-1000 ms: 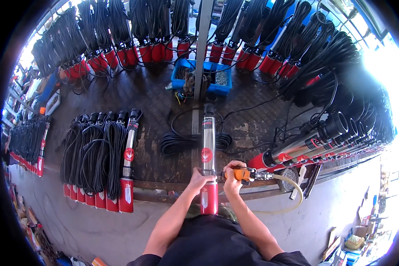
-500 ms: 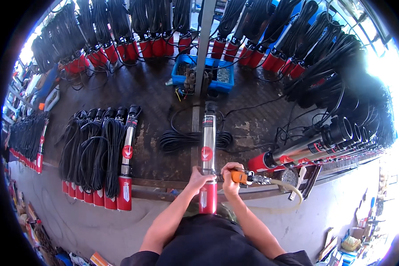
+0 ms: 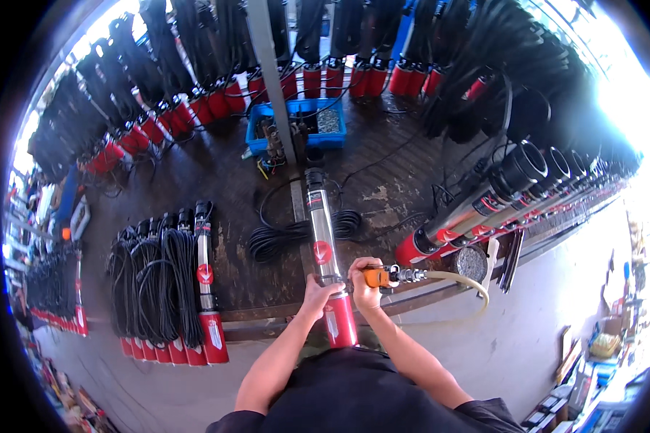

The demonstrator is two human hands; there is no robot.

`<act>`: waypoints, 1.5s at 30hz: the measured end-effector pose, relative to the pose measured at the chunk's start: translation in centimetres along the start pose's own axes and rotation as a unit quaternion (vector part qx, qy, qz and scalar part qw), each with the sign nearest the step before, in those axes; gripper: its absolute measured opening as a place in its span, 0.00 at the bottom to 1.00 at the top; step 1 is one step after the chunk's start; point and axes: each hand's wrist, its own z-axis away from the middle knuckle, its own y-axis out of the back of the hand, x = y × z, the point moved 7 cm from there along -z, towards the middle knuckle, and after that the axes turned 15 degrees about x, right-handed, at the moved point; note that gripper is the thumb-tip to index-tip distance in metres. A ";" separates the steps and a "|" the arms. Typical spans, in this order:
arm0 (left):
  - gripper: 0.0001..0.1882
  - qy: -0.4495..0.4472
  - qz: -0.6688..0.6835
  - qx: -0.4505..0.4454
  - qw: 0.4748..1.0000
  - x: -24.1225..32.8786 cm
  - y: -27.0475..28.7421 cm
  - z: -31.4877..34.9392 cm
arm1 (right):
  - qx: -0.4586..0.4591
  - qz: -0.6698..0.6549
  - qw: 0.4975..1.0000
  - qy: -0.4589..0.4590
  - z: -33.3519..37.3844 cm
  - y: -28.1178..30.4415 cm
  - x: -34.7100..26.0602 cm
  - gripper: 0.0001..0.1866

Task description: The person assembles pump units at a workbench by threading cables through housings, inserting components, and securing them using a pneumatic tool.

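Note:
A submersible pump (image 3: 323, 234) with a silver tube, black top and red lower end lies over the table's front edge, pointing at my body. My left hand (image 3: 316, 296) is wrapped round it from the left, near the joint between silver and red. My right hand (image 3: 365, 281) grips an orange air tool (image 3: 378, 278), held just right of the same joint; the tool's tip is hidden by my fingers. A pale air hose (image 3: 455, 277) curves away from its metal coupling. Behind the pump lies a coiled black cable (image 3: 273, 241).
Several finished-looking pumps with coiled cables (image 3: 162, 289) lie at the left front. More pumps (image 3: 477, 206) lie along the right, and a row of red-ended pumps (image 3: 217, 101) lines the back. A blue bin (image 3: 332, 141) stands behind a grey metal post (image 3: 273, 79).
My view has tilted and swung a little, so the table appears turned. Both hands keep their places at the pump's joint, the air tool still in my right hand.

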 end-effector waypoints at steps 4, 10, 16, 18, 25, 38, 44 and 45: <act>0.39 0.002 0.000 -0.004 1.000 0.4 -0.4 0.6 | 0.021 -0.035 0.999 -0.017 0.0 0.4 0.6 0.11; 0.39 -0.016 -0.011 0.012 1.000 0.2 0.2 0.4 | 0.026 -0.028 0.999 0.011 0.3 0.4 1.1 0.10; 0.35 0.003 -0.024 -0.017 1.000 -0.5 -1.2 0.0 | 0.055 0.027 0.995 0.076 -1.1 1.2 -1.7 0.08; 0.35 -0.002 -0.023 -0.042 0.999 -0.1 -2.4 0.2 | 0.074 0.020 0.993 0.091 -1.6 2.9 -4.0 0.08; 0.26 -0.651 -0.229 -0.013 0.724 8.2 -12.7 10.8 | 0.189 0.096 0.945 0.248 2.4 15.5 -15.2 0.08; 0.15 -0.593 -0.670 -0.348 0.279 -8.7 -51.6 8.9 | 0.485 0.102 0.856 0.147 14.3 30.0 -14.1 0.10; 0.07 -0.593 -0.540 -0.401 0.443 -6.3 -51.8 8.8 | 0.499 0.106 0.850 0.130 13.7 32.6 -14.9 0.11; 0.08 -0.558 -0.532 -0.391 0.502 -5.8 -51.6 8.3 | 0.493 0.100 0.854 0.134 13.3 32.9 -14.7 0.11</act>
